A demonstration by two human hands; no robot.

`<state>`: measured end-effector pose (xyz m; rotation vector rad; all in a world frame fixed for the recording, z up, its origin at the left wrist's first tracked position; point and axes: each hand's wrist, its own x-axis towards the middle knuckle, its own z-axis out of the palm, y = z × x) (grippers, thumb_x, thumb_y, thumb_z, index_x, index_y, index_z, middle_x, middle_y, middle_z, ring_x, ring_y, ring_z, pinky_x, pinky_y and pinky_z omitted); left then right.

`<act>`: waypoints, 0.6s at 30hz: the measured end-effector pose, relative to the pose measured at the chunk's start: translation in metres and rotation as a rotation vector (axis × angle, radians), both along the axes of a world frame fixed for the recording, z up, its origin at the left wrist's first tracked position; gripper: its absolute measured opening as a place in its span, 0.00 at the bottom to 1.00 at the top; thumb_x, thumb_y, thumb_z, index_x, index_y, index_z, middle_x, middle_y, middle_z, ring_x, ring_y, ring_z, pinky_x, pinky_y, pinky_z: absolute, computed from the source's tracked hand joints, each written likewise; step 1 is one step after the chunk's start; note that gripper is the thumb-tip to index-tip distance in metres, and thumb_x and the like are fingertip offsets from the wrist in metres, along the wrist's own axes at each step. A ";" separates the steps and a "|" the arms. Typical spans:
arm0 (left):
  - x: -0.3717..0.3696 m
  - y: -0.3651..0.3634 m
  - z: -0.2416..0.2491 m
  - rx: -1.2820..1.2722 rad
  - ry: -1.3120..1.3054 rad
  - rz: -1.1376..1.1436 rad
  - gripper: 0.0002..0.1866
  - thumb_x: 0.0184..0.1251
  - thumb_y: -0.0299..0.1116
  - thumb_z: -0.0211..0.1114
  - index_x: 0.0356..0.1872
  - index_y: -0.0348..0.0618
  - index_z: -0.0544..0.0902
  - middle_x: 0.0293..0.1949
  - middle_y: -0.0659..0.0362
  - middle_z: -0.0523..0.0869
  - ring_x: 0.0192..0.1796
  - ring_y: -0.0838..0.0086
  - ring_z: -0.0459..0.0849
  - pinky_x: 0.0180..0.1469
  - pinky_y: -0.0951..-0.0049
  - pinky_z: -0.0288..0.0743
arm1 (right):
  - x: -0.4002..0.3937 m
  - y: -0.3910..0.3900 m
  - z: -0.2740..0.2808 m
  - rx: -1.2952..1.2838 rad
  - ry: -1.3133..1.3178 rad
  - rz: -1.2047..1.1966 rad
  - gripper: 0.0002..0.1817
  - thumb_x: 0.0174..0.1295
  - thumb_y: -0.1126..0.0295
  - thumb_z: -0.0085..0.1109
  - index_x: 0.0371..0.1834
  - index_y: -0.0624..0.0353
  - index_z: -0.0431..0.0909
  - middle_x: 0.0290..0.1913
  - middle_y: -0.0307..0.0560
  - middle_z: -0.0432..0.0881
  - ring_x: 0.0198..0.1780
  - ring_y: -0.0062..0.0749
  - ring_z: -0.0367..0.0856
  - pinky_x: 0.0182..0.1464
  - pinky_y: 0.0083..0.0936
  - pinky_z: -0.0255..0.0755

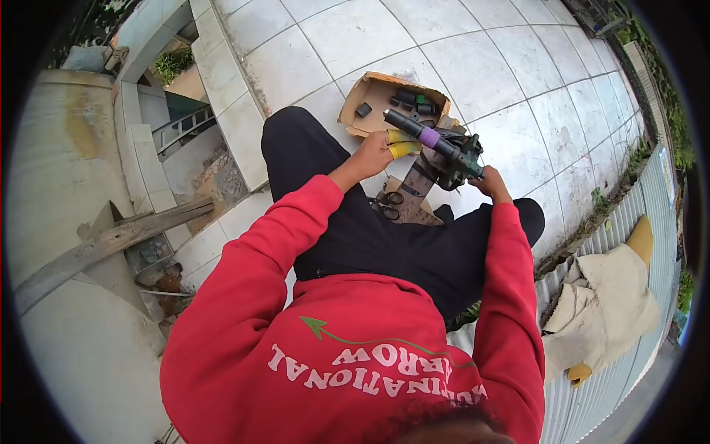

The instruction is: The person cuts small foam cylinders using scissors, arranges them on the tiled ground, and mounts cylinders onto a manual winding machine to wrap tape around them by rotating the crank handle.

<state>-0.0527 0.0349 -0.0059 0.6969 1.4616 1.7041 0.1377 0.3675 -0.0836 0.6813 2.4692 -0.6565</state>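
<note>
Touching at left: left hand (375, 155) partly open, yellow-covered fingers (403, 149) stretched to the dark tube (408, 126) near its purple band (429, 138). Fingertips partly hidden, can't tell how firm the hold is.
Device: dark green tool body (461, 159) with the tube on it, raised between both hands, in front of the crossed legs.
Holding at right: right hand (492, 183), fingers curled onto the right end of the tool body; far side of the grip hidden.
Below device: brown board (418, 200), black scissors (390, 198) by its left side, probably lying on it; overlap makes that hard to read.
Beyond hands: open cardboard box (358, 95) on the floor, black parts (409, 98) inside, one showing green.
Surface: pale square tiles (355, 35), dark joints, some staining.
Room, left: stained wall (68, 122), weathered wooden beam (111, 240) running at a slant, ladder (183, 132) in an opening.
Room, right: corrugated metal sheet (651, 194) with beige cloth (610, 303) draped on it, greenery (677, 118) past the edge.
</note>
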 end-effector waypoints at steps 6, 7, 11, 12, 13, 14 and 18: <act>0.003 -0.007 0.040 -0.215 0.045 -0.031 0.12 0.78 0.31 0.69 0.57 0.41 0.91 0.45 0.60 0.94 0.47 0.81 0.88 0.54 0.76 0.81 | 0.002 0.006 -0.012 0.033 0.098 -0.025 0.11 0.61 0.71 0.68 0.44 0.52 0.95 0.37 0.59 0.91 0.42 0.54 0.91 0.47 0.41 0.82; 0.003 -0.007 0.037 -0.194 0.052 -0.025 0.13 0.78 0.31 0.69 0.57 0.42 0.91 0.44 0.60 0.94 0.47 0.81 0.88 0.54 0.76 0.81 | 0.002 0.005 -0.010 0.044 0.118 -0.036 0.12 0.60 0.72 0.67 0.45 0.52 0.95 0.38 0.59 0.91 0.42 0.53 0.91 0.47 0.41 0.83; 0.001 -0.004 0.012 -0.074 0.114 -0.008 0.13 0.78 0.30 0.69 0.58 0.40 0.91 0.46 0.60 0.95 0.47 0.81 0.88 0.55 0.76 0.81 | 0.002 0.002 -0.003 0.079 0.155 -0.056 0.13 0.60 0.72 0.66 0.45 0.51 0.95 0.39 0.59 0.91 0.43 0.53 0.92 0.47 0.40 0.83; 0.001 -0.004 0.009 -0.067 0.175 -0.007 0.13 0.78 0.29 0.69 0.58 0.39 0.91 0.47 0.60 0.95 0.48 0.81 0.88 0.56 0.75 0.81 | 0.000 0.001 -0.001 0.080 0.154 -0.055 0.13 0.60 0.72 0.66 0.45 0.51 0.95 0.39 0.59 0.91 0.43 0.53 0.92 0.47 0.40 0.83; 0.000 -0.004 0.008 -0.060 0.235 -0.006 0.13 0.78 0.29 0.69 0.58 0.38 0.91 0.48 0.61 0.95 0.50 0.81 0.88 0.57 0.74 0.80 | -0.001 0.003 -0.003 0.078 0.185 -0.100 0.12 0.61 0.70 0.66 0.45 0.51 0.95 0.39 0.58 0.91 0.43 0.53 0.92 0.47 0.40 0.83; 0.001 -0.003 0.008 -0.060 0.234 -0.005 0.13 0.78 0.29 0.69 0.58 0.38 0.91 0.48 0.61 0.95 0.50 0.81 0.88 0.57 0.74 0.80 | -0.002 0.004 -0.004 0.077 0.217 -0.145 0.12 0.62 0.68 0.66 0.46 0.51 0.95 0.39 0.58 0.91 0.43 0.53 0.92 0.46 0.41 0.83; 0.000 -0.002 0.012 -0.050 0.203 0.013 0.13 0.77 0.28 0.69 0.58 0.37 0.90 0.49 0.61 0.95 0.52 0.81 0.87 0.58 0.74 0.80 | -0.005 0.003 -0.003 0.110 0.314 -0.206 0.12 0.62 0.69 0.68 0.46 0.56 0.93 0.37 0.59 0.91 0.40 0.52 0.92 0.45 0.39 0.82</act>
